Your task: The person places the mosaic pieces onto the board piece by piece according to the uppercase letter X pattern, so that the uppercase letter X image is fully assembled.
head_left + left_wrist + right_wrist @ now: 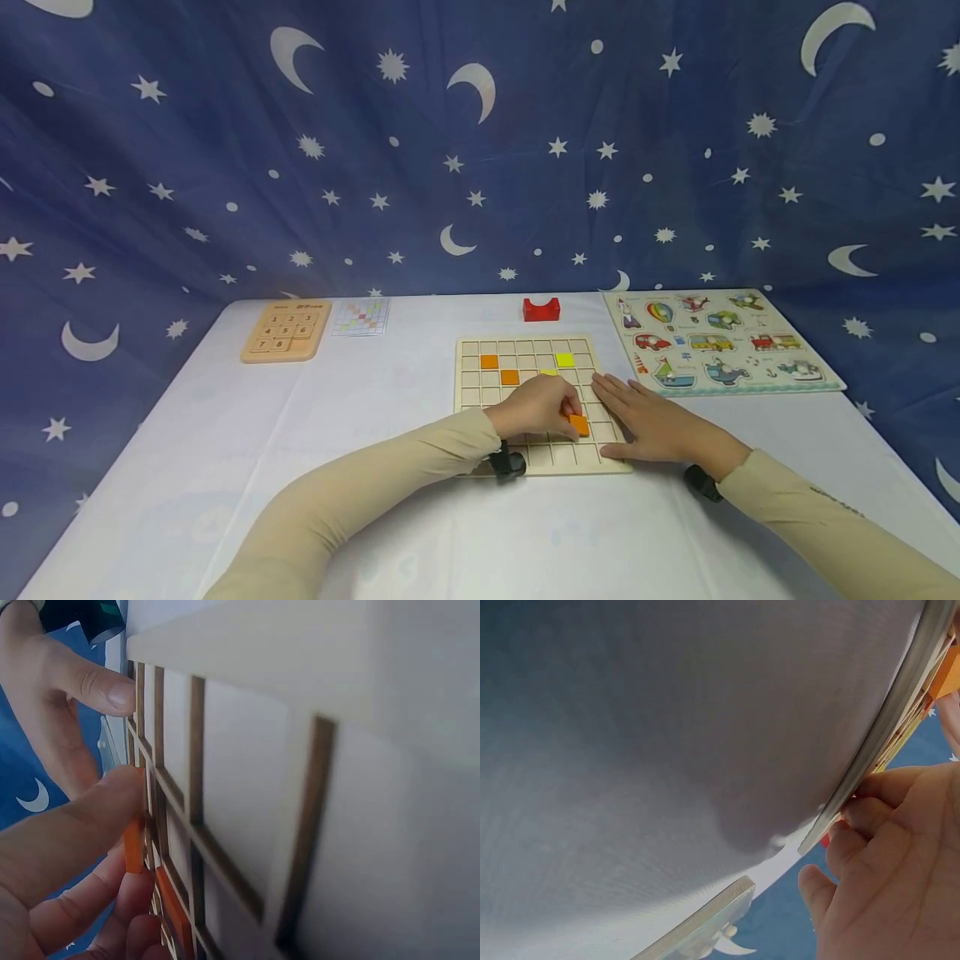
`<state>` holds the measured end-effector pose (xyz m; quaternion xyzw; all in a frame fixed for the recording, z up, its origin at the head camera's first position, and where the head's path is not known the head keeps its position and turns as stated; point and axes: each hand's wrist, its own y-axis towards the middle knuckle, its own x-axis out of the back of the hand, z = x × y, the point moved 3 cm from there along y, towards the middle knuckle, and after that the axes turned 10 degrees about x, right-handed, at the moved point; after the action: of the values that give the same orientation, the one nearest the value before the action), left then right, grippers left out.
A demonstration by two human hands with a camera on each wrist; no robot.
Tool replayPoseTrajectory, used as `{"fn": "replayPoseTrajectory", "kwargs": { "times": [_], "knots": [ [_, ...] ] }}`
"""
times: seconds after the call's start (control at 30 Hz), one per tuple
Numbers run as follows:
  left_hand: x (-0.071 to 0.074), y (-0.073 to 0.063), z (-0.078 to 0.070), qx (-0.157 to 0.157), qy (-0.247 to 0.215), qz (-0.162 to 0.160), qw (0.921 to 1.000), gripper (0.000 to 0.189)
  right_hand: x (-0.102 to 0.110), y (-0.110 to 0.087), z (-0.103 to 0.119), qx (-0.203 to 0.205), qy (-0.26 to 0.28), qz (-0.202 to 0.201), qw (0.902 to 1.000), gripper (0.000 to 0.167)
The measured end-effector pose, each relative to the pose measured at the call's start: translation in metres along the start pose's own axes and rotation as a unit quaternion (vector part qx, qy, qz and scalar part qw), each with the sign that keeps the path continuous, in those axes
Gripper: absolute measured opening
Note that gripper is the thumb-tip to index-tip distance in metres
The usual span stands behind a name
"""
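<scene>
A pale wooden grid board [525,340] lies on the white table. My left hand [534,407] pinches an orange square tile [579,426] between thumb and fingers, over the board's right part. In the left wrist view the held tile [134,844] is tilted on edge close to the grid, and another orange tile [174,907] lies in a cell under the fingers. My right hand [656,423] rests with extended fingers along the board's right edge. Farther back on the grid are orange tiles [489,362] and a yellow tile [565,360]; a second yellow one is partly hidden by my left hand.
A wooden number puzzle [286,332] and a printed colour-grid card [361,317] lie at the back left. Behind the board stands a red notched block [542,311]. A vehicle picture puzzle [720,342] lies at the back right, before a starry blue curtain [420,192].
</scene>
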<state>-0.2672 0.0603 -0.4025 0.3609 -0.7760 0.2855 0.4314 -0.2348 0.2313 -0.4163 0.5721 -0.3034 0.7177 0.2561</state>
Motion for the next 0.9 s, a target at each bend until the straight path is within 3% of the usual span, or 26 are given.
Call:
{"fn": "replayPoseTrajectory", "kwargs": {
  "times": [0.33, 0.9],
  "knots": [
    [-0.0035, 0.002, -0.0015, -0.004, 0.003, 0.015, 0.9999, 0.024, -0.0016, 0.0008, -0.0022, 0.0, -0.001, 0.002, 1.0, 0.099],
    [0.0044, -0.004, 0.002, -0.013, -0.022, 0.023, 0.9994, 0.018, -0.0019, 0.001, -0.0023, -0.005, 0.001, 0.002, 1.0, 0.1]
  ]
}}
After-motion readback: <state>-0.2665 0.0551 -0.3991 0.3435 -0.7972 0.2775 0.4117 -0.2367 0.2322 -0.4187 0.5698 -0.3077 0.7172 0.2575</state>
